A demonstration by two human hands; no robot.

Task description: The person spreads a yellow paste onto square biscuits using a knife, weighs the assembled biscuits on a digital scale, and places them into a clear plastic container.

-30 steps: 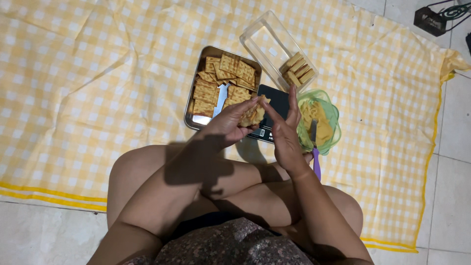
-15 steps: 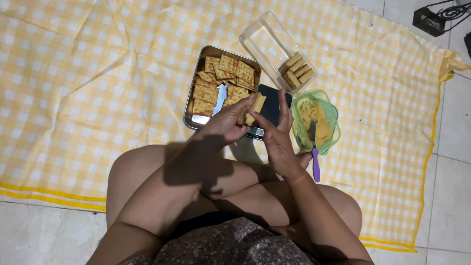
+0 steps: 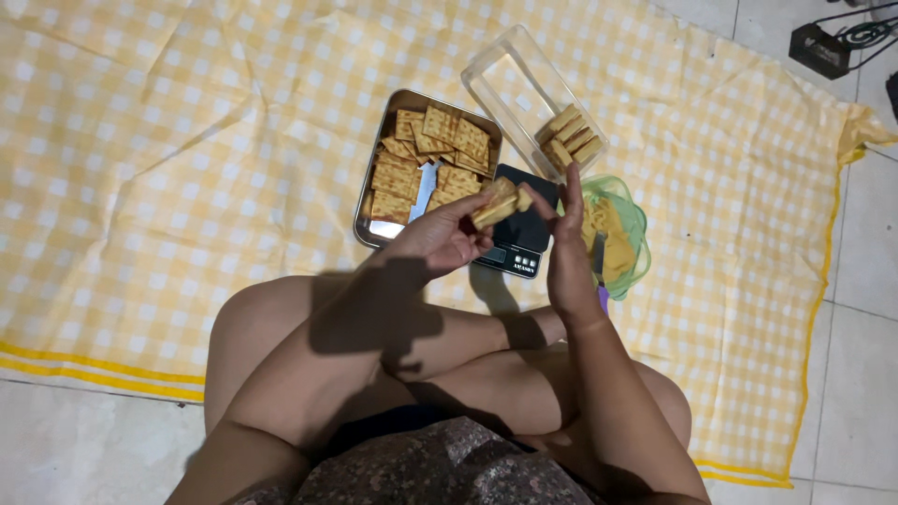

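Note:
My left hand (image 3: 440, 241) grips a filled cracker sandwich (image 3: 499, 203) and holds it above a small black kitchen scale (image 3: 519, 245). Beside it my right hand (image 3: 568, 252) stands upright with its fingers apart and holds nothing; its fingertips are close to the sandwich. Behind the hands lies a metal tray (image 3: 376, 227) with several square crackers (image 3: 440, 145) in it. A clear plastic box (image 3: 513, 82) at the back holds several finished sandwiches (image 3: 567, 138). A green bowl (image 3: 633, 217) of yellow filling sits to the right, partly hidden by my right hand.
Everything rests on a yellow and white checked cloth (image 3: 168, 168) spread over a tiled floor (image 3: 861, 309). My crossed legs (image 3: 281, 337) fill the near part of the view. A dark device with a cable (image 3: 828, 45) lies at the top right corner.
My left hand has lifted the cracker sandwich slightly and turned it. My right hand has drawn off it and opened beside it.

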